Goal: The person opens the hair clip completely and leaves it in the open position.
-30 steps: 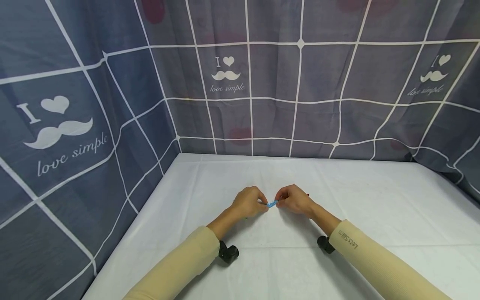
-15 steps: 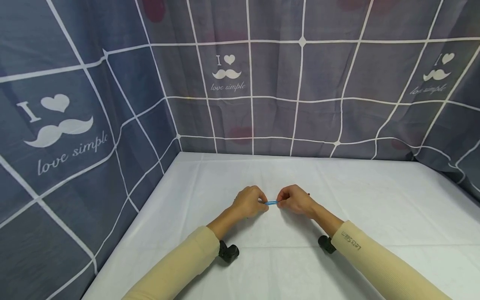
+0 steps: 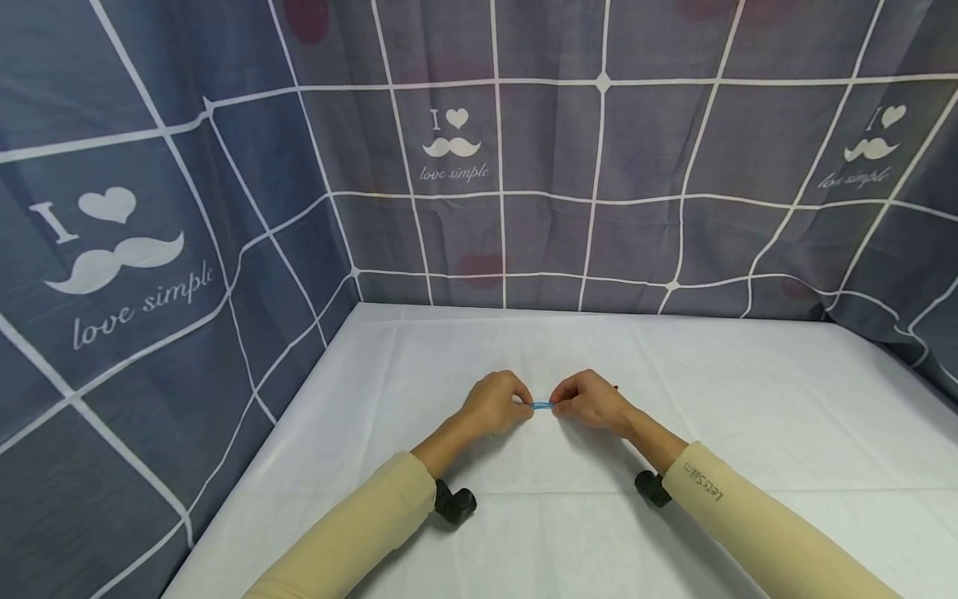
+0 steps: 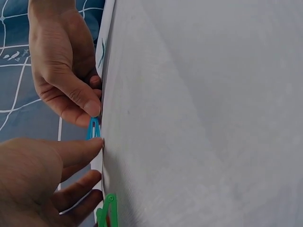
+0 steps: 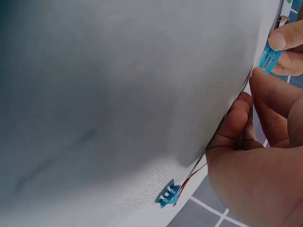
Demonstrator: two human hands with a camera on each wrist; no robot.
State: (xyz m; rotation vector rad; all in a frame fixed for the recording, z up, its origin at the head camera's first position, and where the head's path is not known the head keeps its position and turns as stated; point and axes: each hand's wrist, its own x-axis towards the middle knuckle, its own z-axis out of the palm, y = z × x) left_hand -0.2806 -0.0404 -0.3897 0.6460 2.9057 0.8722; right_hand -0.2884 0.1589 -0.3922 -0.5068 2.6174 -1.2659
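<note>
Just over the table, a small blue snap hair clip (image 3: 543, 405) is stretched level between both hands. My left hand (image 3: 496, 403) pinches one end of it between thumb and finger. The other end is pinched by the fingertips of my right hand (image 3: 587, 398). In the left wrist view, the slots of the blue clip (image 4: 93, 127) show between the two hands. A green hair clip (image 4: 109, 210) lies by the lower fingers of the left hand. Beside the right hand, the right wrist view shows a blue piece with white marks (image 5: 168, 193) and a thin red strand (image 5: 183, 184).
A white cloth covers the table (image 3: 718, 391). Dark grid-patterned curtains (image 3: 546, 166) stand at the back and along the left side. Black wrist cameras hang under both sleeves, the left camera (image 3: 455, 504) and the right camera (image 3: 652, 488).
The blue hair clip has turned from a slant to level between the fingertips. Both hands stay nearly in place. A green speck under the left hand has gone out of sight in the head view.
</note>
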